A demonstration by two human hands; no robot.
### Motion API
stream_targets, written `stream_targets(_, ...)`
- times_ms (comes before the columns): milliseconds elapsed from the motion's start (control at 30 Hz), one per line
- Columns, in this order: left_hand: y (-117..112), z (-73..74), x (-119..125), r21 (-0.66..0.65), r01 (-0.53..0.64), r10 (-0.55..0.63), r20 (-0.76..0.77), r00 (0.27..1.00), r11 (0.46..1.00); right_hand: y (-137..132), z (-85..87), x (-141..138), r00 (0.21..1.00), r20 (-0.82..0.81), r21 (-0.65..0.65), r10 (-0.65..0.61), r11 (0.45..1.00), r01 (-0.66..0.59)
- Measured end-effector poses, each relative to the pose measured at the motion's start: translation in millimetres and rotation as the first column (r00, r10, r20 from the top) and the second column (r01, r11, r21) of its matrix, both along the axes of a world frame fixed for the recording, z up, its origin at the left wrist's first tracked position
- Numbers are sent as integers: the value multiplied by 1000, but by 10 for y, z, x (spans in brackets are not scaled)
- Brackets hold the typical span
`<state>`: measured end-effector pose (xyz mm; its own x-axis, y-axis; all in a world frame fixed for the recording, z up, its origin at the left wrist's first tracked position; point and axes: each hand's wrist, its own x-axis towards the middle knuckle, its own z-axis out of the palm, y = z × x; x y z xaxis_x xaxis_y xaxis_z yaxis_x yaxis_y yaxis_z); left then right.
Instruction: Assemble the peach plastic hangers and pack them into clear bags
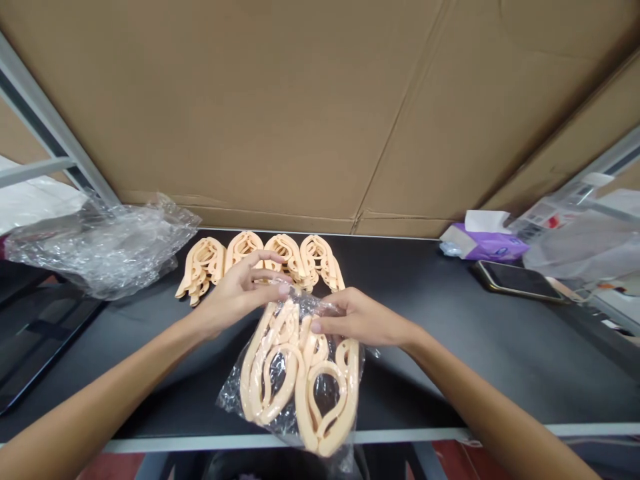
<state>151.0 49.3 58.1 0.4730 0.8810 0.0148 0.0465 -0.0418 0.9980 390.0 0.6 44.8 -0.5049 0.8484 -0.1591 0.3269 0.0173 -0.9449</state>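
Observation:
A clear plastic bag [231,393] holds several peach-coloured folding hangers [327,427], laid side by side, at the table's front edge. My left hand [247,290] is at the bag's upper end, thumb and index finger closing on its film while the other fingers curve apart above. On the right side of the opening, my right hand [360,317] grips the bag, its thumb lying over the hangers and its other fingers partly hidden behind. Just beyond my hands, more folded hangers [204,260] stand in a row of stacks on the black table, partly covered by my left hand.
A heap of clear plastic bags [115,247] lies at the left beside a dark flat panel [45,333]. On the right are a purple tissue pack [487,243] and a phone [517,280]. A cardboard wall [280,120] closes the table's back, with metal frame posts at both sides.

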Motion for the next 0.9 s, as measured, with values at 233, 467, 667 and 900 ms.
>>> stream_targets(233,-108,-81,94,-173,122,-135,-66,989,977,-26,-35,91,997,-80,-23,-22,1000,20)
stream_targets(467,-122,-172,106,-204,2,-7,-24,1000,979,5,-92,192,982,-90,-82,-168,984,161)
stream_targets(667,-156,-208,103,-237,-44,52,31,998,971,-77,-132,195,942,-188,-198,-279,950,242)
stream_targets(900,-198,-230,177,-388,-33,75,93,993,921,-189,-241,277,865,-248,-249,-437,891,379)
